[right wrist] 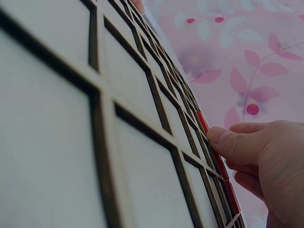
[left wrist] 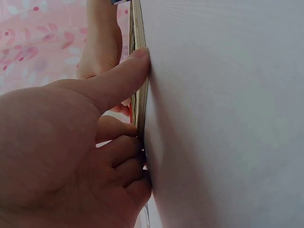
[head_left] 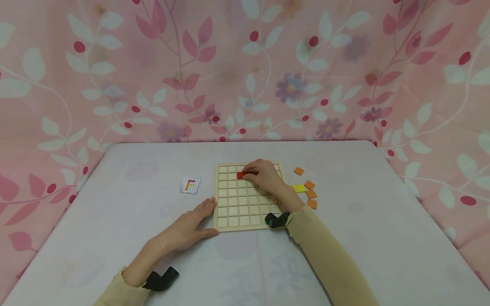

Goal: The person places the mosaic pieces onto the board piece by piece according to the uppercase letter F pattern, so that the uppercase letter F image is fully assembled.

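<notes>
A wooden grid board [head_left: 232,210] lies on the table. My right hand [head_left: 263,175] is over its upper rows, thumb and fingertips pinched at a red square tile [right wrist: 221,164]. Other red tiles sit in the same row: one red tile [head_left: 240,175] shows left of the fingertips, another red tile [right wrist: 232,197] beyond them in the right wrist view. The fingers partly hide this row. My left hand [head_left: 187,229] rests on the table with fingers extended along the board's left edge, thumb touching its near left corner. In the left wrist view the thumb [left wrist: 126,76] lies against the board's side.
Left of the board lies a small pattern card [head_left: 190,185] with a coloured shape on a grid. To the right are yellow tiles [head_left: 299,188] and several loose orange tiles [head_left: 311,194]. A pink floral cloth [head_left: 229,76] hangs behind the white-covered table [head_left: 344,246].
</notes>
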{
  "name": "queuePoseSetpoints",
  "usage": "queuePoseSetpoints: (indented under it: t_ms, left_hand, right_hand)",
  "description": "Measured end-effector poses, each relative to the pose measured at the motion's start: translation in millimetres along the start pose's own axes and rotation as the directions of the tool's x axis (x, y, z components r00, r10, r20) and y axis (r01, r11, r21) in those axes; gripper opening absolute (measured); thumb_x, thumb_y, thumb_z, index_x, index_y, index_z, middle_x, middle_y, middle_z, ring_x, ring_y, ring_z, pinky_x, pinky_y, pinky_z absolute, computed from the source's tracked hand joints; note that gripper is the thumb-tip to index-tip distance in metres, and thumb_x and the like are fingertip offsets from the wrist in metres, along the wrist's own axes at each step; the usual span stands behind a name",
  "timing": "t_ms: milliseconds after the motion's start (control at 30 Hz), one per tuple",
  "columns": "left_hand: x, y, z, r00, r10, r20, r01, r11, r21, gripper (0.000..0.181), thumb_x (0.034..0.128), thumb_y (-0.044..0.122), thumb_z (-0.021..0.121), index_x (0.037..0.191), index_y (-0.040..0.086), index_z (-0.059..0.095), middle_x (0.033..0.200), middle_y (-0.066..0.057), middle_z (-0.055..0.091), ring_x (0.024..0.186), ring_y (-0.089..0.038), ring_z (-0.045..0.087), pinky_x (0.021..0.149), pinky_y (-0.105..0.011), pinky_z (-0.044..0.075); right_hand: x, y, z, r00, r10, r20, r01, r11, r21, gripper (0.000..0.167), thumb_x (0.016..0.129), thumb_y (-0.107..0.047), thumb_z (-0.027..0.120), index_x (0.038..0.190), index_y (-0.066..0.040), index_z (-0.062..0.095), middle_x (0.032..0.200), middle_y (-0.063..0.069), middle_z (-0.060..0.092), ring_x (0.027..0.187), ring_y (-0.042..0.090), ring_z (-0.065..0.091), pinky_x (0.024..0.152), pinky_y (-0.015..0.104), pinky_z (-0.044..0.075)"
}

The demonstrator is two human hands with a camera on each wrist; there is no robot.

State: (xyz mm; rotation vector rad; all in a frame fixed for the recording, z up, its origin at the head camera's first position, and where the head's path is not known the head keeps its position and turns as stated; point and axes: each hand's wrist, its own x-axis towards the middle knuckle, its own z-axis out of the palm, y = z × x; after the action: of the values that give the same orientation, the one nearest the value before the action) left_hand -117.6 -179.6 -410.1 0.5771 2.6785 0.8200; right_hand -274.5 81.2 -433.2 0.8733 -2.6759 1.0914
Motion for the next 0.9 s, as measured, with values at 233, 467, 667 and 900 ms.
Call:
queuePoseSetpoints:
  t_ms: [233,467,667,900]
  left_hand:
    - [0.0,-0.4,0.1,1.0,0.003,0.002,-0.003,1.0,0.008,0.082,0.0935,0.039,0.069,0.156,0.002,0.032,0.165,-0.01,0.024,0.153,-0.031,0.019,0.116,-0.062,0.025]
    - [0.2,-0.7,0.0,1.0,-0.011,0.007,0.011,1.0,-0.003,0.083,0.0934,0.04,0.069,0.156,0.003,0.03,0.166,-0.01,0.023,0.153,-0.032,0.018,0.116,-0.064,0.024]
    - [0.7,-0.3,1.2,1.0,-0.001,0.007,0.001,1.0,-0.013,0.082,0.093,0.039,0.07,0.156,0.002,0.031,0.165,-0.011,0.023,0.153,-0.031,0.019,0.117,-0.061,0.024]
    - [1.1,0.1,0.0,1.0,-0.011,0.006,0.011,1.0,0.0,0.083,0.0927,0.039,0.07,0.155,0.002,0.032,0.165,-0.01,0.024,0.153,-0.032,0.019,0.117,-0.061,0.025]
  right_hand:
    - [-0.8,-1.4,-0.2,1.0,0.013,0.005,-0.013,1.0,0.004,0.018,0.088,-0.017,0.078,0.105,-0.01,0.078,0.102,0.006,0.074,0.101,0.025,0.063,0.104,0.05,0.04]
    - [1.3,-4.2,-8.6,1.0,0.031,0.002,-0.031,1.0,0.004,0.019,0.088,-0.021,0.078,0.104,-0.01,0.078,0.104,0.007,0.072,0.104,0.026,0.064,0.098,0.047,0.049]
    - [-0.1,-9.2,-52.9,0.989,0.089,-0.117,-0.073,0.988,0.136,0.025,0.088,-0.021,0.079,0.108,-0.007,0.077,0.115,0.01,0.072,0.116,0.028,0.061,0.103,0.049,0.046]
    - [-17.2,18.6,-93.0,0.978,0.14,-0.154,-0.133,0.99,0.053,0.025,0.089,-0.026,0.078,0.108,-0.009,0.077,0.113,0.008,0.074,0.114,0.027,0.062,0.102,0.049,0.046]
